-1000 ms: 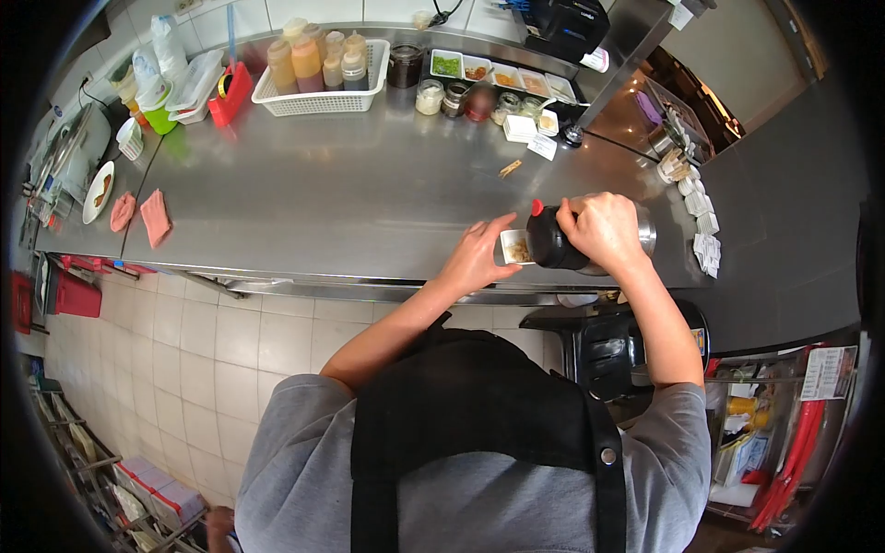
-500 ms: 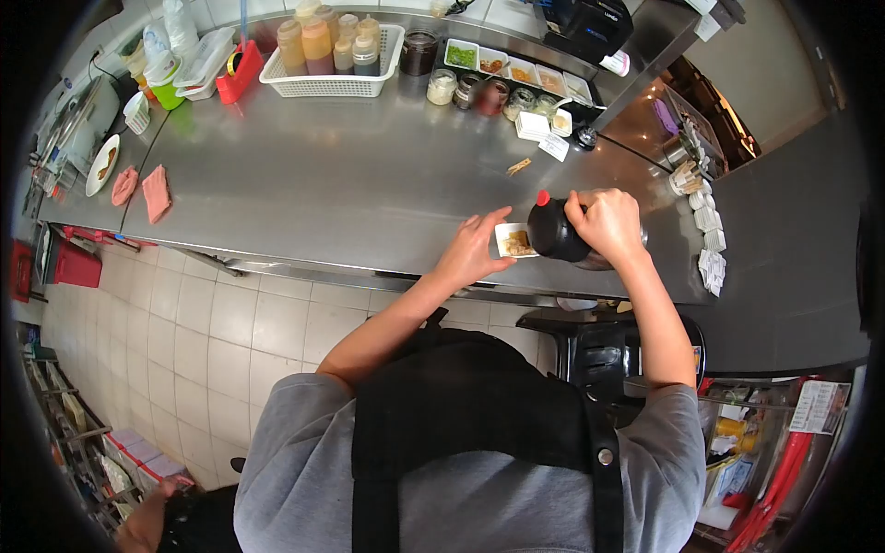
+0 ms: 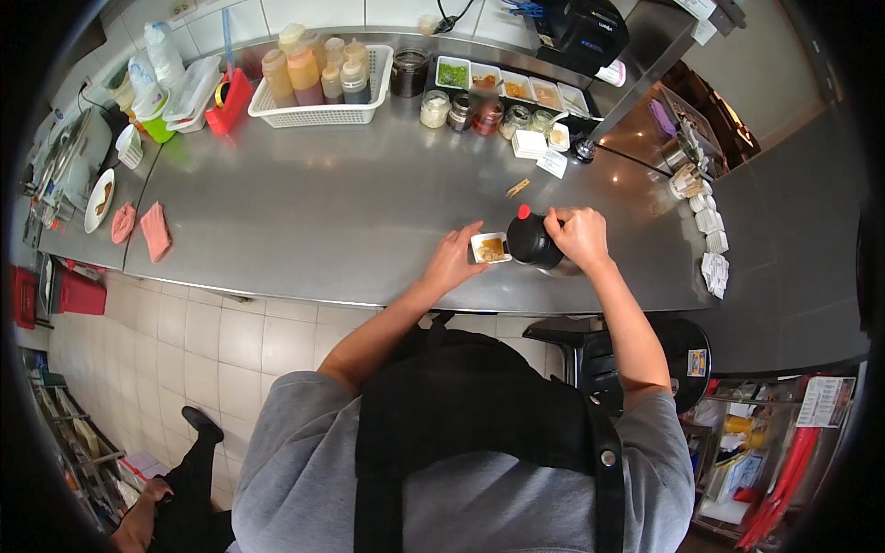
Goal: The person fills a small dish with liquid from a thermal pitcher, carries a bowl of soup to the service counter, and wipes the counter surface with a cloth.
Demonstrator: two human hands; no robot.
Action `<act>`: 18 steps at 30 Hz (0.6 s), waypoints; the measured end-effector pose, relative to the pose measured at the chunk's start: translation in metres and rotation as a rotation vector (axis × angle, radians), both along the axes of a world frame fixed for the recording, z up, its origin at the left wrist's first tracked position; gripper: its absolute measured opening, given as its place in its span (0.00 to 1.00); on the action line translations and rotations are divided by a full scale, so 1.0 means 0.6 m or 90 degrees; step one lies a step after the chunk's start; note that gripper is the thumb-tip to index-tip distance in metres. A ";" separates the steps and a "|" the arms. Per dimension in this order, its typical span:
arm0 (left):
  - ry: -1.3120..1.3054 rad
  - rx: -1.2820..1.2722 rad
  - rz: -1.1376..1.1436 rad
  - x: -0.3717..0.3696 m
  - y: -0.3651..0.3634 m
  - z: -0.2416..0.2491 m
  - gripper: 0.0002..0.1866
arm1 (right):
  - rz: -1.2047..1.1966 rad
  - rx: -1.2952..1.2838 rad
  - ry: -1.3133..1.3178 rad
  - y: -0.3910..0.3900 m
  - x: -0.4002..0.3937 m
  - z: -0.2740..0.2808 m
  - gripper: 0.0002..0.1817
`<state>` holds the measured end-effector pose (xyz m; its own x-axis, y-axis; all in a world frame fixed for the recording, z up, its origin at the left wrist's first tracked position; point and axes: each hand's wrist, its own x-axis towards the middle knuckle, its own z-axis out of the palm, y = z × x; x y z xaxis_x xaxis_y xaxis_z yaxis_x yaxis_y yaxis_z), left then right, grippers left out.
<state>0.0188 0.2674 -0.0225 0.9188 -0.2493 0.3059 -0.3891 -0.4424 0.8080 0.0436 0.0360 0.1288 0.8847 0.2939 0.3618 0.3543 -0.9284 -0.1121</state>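
My left hand [image 3: 450, 261] grips a small square white dish [image 3: 476, 247] from its left side, thumb and fingers closed about its edges. Brownish-yellow food or sauce lies in the dish. My right hand [image 3: 583, 240] is wrapped round the handle of a thermos jug [image 3: 528, 242] with a black top, a red button and a metal body. The jug leans left, its spout close against the dish's right side. Whether liquid is flowing cannot be made out. Beyond the jug, a wooden clothespin [image 3: 518, 188] lies on the steel counter [image 3: 313, 203].
A white basket [image 3: 318, 112] of sauce bottles stands at the back, beside jars and a topping tray [image 3: 513, 88]. Pink cloths [image 3: 155, 232] lie at left. Small white cups [image 3: 708, 221] line the right side. A black stool [image 3: 636, 359] stands below; another person's leg [image 3: 195, 461] shows at lower left.
The view has shifted. Both hands, with the dish and jug, appear further left, and more of the dish's inside shows. The other person's leg and shoe have come into view at lower left.
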 end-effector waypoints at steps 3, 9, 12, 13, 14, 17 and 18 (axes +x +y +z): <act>-0.027 0.031 -0.018 0.013 0.006 -0.021 0.47 | -0.014 0.008 0.003 0.002 0.005 0.000 0.17; -0.030 0.081 -0.093 0.034 0.031 -0.013 0.57 | -0.039 0.015 0.029 0.012 0.007 -0.005 0.18; -0.034 0.028 -0.128 0.044 0.029 0.072 0.62 | -0.045 0.033 0.026 0.023 0.004 -0.012 0.18; -0.030 0.031 -0.130 0.046 0.023 0.089 0.62 | -0.050 0.025 0.030 0.027 0.003 -0.010 0.18; -0.051 0.024 -0.158 0.050 0.013 0.107 0.63 | -0.056 0.016 0.033 0.032 0.004 -0.008 0.18; -0.030 -0.002 -0.192 0.055 -0.019 0.123 0.64 | -0.055 0.015 0.032 0.036 0.005 -0.009 0.18; 0.006 -0.018 -0.195 0.055 -0.027 0.121 0.65 | -0.055 0.014 0.034 0.034 0.006 -0.010 0.18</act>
<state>0.0520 0.2509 0.0503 0.8050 -0.5067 0.3087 -0.4935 -0.2831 0.8224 0.0473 0.0567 0.1226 0.9248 0.2074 0.3188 0.2653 -0.9525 -0.1499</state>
